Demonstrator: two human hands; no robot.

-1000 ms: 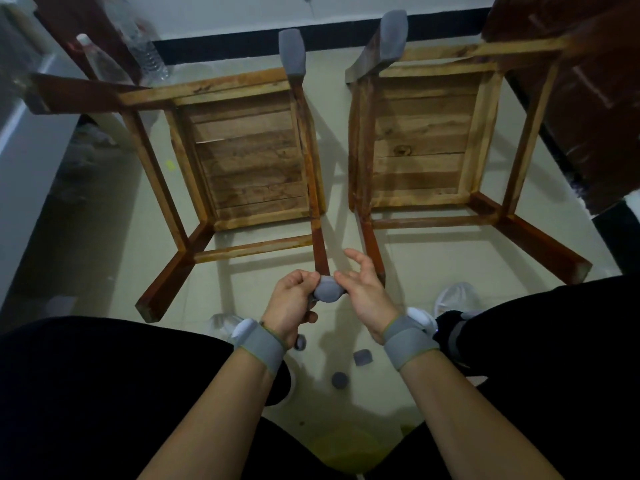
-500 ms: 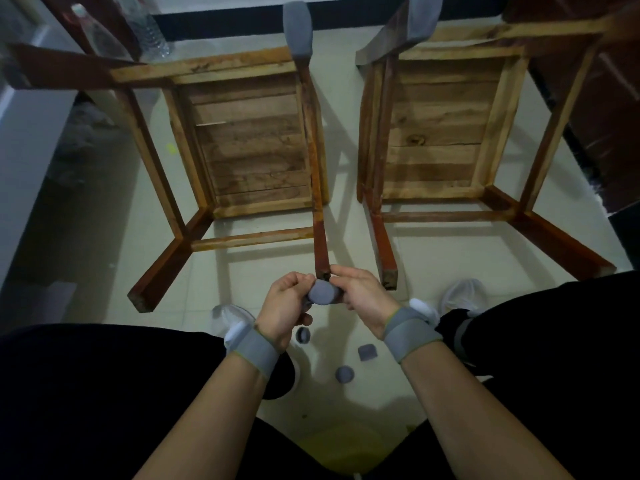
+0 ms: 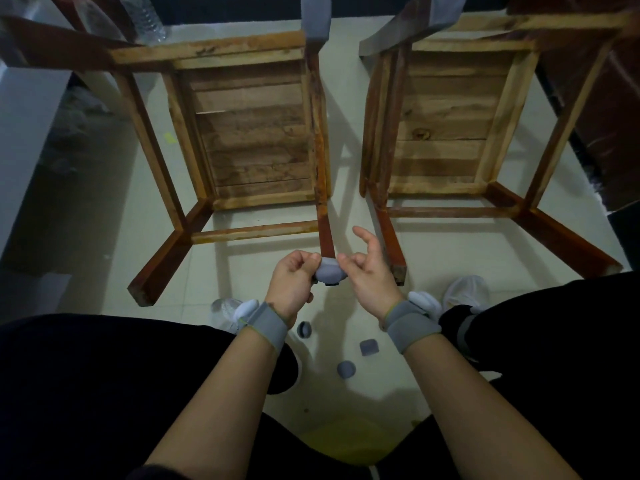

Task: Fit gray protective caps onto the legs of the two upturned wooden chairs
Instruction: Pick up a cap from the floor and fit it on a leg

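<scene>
Left hand (image 3: 292,284) and right hand (image 3: 372,282) pinch gray cap (image 3: 329,273), seemingly on chair leg (image 3: 326,237).

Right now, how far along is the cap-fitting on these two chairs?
Done: the left chair's capped leg and the right chair's capped leg, both far ones. In hand: the left hand and right hand work a gray cap onto a near leg. Left: three bare near legs; three loose caps lie on the floor. Two far leg ends are out of view.
</scene>
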